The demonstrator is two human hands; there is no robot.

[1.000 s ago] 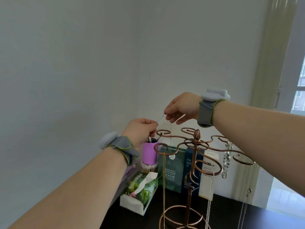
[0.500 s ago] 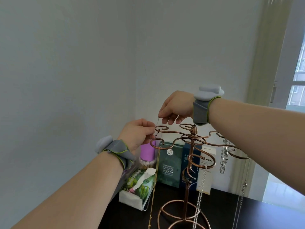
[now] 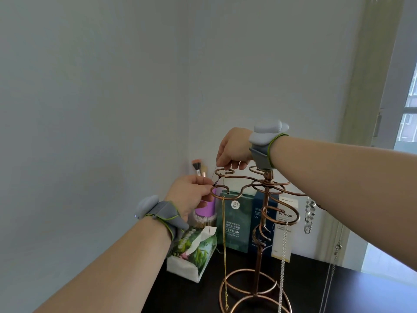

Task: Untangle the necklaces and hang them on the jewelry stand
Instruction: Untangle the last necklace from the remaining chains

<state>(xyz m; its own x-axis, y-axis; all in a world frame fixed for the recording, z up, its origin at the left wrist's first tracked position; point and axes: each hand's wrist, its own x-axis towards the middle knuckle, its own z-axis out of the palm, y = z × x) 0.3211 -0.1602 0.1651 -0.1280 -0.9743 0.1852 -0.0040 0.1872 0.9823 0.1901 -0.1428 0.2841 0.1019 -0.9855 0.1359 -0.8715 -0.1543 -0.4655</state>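
Necklace chain [image 3: 214, 176] is pinched in both grips, left hand [image 3: 191, 192] and right hand [image 3: 232, 152], above the jewelry stand [image 3: 266, 199]. I'd hold it taut, lowering it onto the upper left hook [image 3: 225, 172].

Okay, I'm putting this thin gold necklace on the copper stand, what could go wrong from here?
One: the thin gold chain necklace is pinched only near its top by the left hand and right hand; released before it sits in a hook of the copper wire jewelry stand, it could slide off. Two: its hanging part might swing into the silver chain on a lower hook and tangle.
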